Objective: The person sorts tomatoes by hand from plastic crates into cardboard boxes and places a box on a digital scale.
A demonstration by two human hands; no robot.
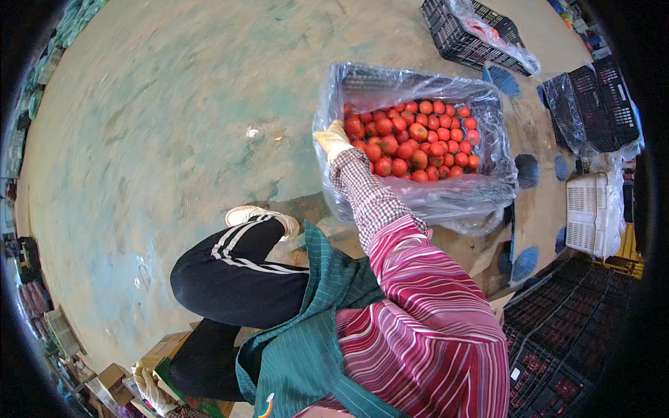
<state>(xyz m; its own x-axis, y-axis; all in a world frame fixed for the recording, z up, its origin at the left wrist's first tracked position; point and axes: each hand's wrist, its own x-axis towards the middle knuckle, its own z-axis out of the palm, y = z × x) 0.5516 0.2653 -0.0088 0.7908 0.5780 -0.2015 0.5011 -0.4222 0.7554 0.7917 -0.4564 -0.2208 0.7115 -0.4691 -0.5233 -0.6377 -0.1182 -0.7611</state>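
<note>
A crate lined with clear plastic film (413, 201) stands at the upper right, with many red tomatoes (418, 133) inside. My right hand (333, 138), in a pale glove with a checked sleeve, grips the crate's near left rim and the film over it. The thumb side is partly hidden. At the bottom left edge my left hand (151, 389), also in a pale glove, is beside open cardboard boxes (166, 349). Its fingers are small and blurred there, and whether it holds anything cannot be told.
A black crate with film (470, 39) stands at the upper right. Another black crate (596, 104) is above a white crate (586, 209) at the right. Stacked dark crates (564, 324) fill the lower right. My shoe (243, 214) is on the stained floor (157, 130).
</note>
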